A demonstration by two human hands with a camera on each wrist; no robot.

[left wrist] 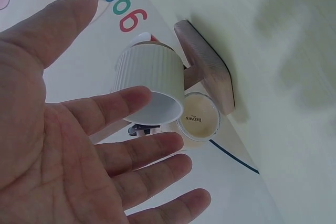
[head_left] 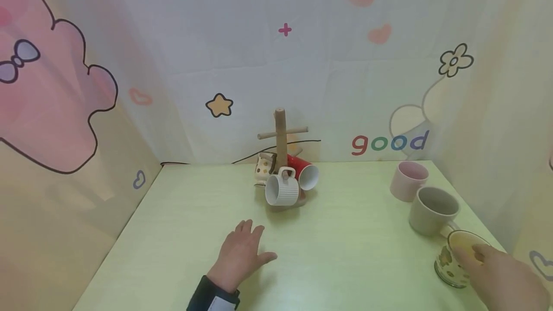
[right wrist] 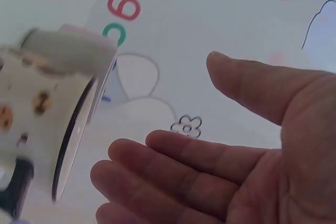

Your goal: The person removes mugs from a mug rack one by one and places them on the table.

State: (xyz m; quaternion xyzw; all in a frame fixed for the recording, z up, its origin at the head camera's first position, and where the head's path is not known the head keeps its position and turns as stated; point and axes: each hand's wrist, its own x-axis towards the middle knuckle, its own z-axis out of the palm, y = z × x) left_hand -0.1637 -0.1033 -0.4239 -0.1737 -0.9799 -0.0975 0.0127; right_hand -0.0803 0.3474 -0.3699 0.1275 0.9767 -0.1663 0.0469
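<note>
My left hand [head_left: 239,259] hovers above the table with its fingers spread, holding nothing. Ahead of it stands a wooden mug tree [head_left: 281,140]. On the tree hang a white ribbed mug [head_left: 280,192], a red mug [head_left: 301,167] with a white inside and a brown-patterned mug [head_left: 262,168], partly hidden. In the left wrist view, the ribbed mug [left wrist: 149,69] shows beyond my fingers. At the right, my right hand [head_left: 503,270] is over a cream patterned mug [head_left: 451,265], hiding part of it. The right wrist view shows extended fingers apart from this mug [right wrist: 31,108].
Behind the patterned mug at the right stand a grey mug [head_left: 425,217] and a pink mug [head_left: 402,186], in a row along the table's right edge. A printed cloth [head_left: 242,61] hangs behind the pale green table [head_left: 173,234].
</note>
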